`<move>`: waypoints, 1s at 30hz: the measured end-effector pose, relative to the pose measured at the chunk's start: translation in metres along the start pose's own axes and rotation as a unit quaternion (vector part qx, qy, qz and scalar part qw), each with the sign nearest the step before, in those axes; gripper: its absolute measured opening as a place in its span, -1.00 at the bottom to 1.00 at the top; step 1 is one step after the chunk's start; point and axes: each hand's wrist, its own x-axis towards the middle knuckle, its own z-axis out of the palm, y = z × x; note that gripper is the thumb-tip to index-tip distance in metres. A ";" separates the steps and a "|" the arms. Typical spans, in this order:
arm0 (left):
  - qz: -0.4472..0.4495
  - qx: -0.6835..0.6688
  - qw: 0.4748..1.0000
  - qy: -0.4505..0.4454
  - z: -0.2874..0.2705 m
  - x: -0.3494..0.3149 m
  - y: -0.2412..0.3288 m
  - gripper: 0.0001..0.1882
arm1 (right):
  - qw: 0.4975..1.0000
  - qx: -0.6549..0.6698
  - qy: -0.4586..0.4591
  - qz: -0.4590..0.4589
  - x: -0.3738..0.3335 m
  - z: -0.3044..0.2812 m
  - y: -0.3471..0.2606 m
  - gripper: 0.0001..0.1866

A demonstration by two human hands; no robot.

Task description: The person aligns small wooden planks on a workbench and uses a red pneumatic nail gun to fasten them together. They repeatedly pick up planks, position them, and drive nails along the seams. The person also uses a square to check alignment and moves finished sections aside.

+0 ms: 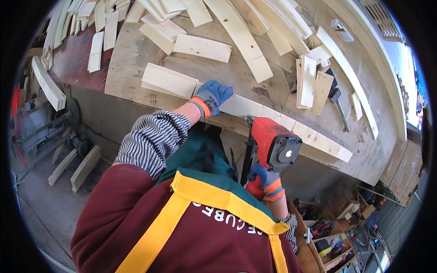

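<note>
In the head view, a board (246, 107) is held at the edge of a handwriting-marked bench (120, 75) by the curled left hand (213, 97). A red nail gun (269, 134), bearing a white emblem (288, 154), is gripped by the closed right hand (263, 175).

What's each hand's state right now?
Left hand: closed, gripping the long pale board at the bench edge.
Right hand: closed, holding the red nail gun.

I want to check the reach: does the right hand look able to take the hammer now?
Probably not: the right hand holds the red nail gun, and the long board lies between that hand and the hammer.
</note>
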 end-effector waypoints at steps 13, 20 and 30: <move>0.005 -0.095 0.995 -0.015 -0.004 -0.002 -0.003 0.07 | 1.000 0.022 0.001 0.002 0.027 0.064 -0.024 -0.90; -0.006 -0.026 1.000 0.013 -0.005 -0.010 -0.001 0.21 | 0.999 0.029 0.044 -0.006 -0.002 0.097 -0.032 -0.98; -0.068 0.044 0.997 0.002 -0.008 -0.096 -0.113 0.10 | 0.998 0.011 0.060 0.015 -0.008 0.120 -0.036 -0.91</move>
